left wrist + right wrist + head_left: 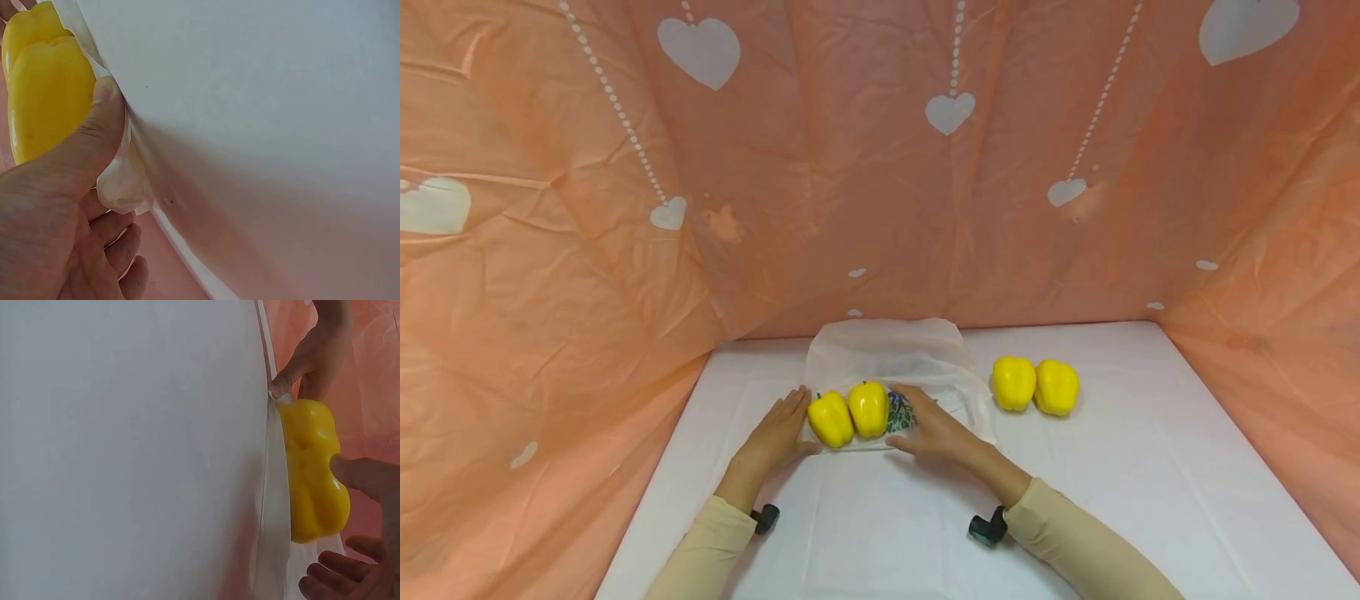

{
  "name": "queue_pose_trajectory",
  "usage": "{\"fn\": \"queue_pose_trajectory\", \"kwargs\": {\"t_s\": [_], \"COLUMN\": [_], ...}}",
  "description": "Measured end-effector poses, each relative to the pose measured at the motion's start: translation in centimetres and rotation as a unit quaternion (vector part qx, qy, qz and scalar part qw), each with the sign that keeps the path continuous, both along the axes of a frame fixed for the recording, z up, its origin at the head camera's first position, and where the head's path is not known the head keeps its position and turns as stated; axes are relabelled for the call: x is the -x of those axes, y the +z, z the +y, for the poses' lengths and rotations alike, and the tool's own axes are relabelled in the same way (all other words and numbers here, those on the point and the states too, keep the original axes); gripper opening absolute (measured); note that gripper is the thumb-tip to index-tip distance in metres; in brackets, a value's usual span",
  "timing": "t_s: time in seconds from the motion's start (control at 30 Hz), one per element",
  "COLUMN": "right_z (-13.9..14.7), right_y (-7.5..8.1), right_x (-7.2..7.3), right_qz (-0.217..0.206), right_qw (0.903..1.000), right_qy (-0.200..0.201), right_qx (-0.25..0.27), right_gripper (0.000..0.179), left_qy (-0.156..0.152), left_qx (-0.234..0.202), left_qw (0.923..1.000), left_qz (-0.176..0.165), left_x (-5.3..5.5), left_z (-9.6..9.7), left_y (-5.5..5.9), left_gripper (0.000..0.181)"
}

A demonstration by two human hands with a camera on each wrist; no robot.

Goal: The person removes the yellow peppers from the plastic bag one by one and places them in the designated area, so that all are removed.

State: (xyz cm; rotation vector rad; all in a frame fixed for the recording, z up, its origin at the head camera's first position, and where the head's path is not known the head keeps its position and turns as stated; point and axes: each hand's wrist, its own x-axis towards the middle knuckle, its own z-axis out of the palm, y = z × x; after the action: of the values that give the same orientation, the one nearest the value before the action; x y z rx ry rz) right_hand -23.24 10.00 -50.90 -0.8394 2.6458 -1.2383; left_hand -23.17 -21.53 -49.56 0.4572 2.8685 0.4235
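Two yellow bell peppers (850, 415) lie side by side on a thin, white, bag-like cloth (880, 350) with a blue-green print near its right part. At the left pepper, my left hand (782, 429) pinches a bunched near corner of the cloth between thumb and fingers, which the left wrist view shows (81, 187). My right hand (932, 427) is spread just right of the other pepper, over the print. Its thumb appears beside that pepper in the right wrist view (369, 481); whether it touches is unclear. Its fingers are loosely bent, holding nothing.
Two more yellow bell peppers (1036, 387) stand together to the right of the cloth. A white-covered table (887, 525) lies beneath everything. An orange curtain (865, 208) with white hearts encloses the back and both sides.
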Motion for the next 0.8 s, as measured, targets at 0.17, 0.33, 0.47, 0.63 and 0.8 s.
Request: {"fn": "queue_pose_trajectory", "kwargs": {"t_s": [0.17,0.33,0.47,0.63,0.8], "right_z": [-1.0,-1.7,-2.2,-2.6,-2.8], "right_y": [-0.3,-0.4,-0.4,-0.4,-0.3], "right_x": [0.5,0.9,1.2,1.2,1.1], "right_qz": [0.001,-0.01,-0.006,0.01,-0.007], "right_qw": [1.0,0.9997,0.9998,0.9997,0.9995], "right_qy": [-0.005,-0.012,-0.014,-0.024,-0.029], "right_qx": [0.006,0.016,0.012,0.003,-0.009], "right_gripper": [0.088,0.088,0.088,0.088,0.086], "left_qy": [-0.003,-0.007,-0.005,-0.002,-0.003], "left_qx": [0.002,0.004,0.004,0.001,0.003], "left_qw": [1.0,0.9999,1.0,1.0,1.0], "left_qz": [0.003,0.008,0.006,0.002,0.003], "left_x": [-0.1,0.0,0.0,-0.1,0.0], "left_z": [0.0,0.0,0.0,-0.1,-0.1], "left_y": [-0.2,0.0,0.0,-0.1,-0.1], "left_gripper": [0.098,0.099,0.098,0.098,0.098]}}
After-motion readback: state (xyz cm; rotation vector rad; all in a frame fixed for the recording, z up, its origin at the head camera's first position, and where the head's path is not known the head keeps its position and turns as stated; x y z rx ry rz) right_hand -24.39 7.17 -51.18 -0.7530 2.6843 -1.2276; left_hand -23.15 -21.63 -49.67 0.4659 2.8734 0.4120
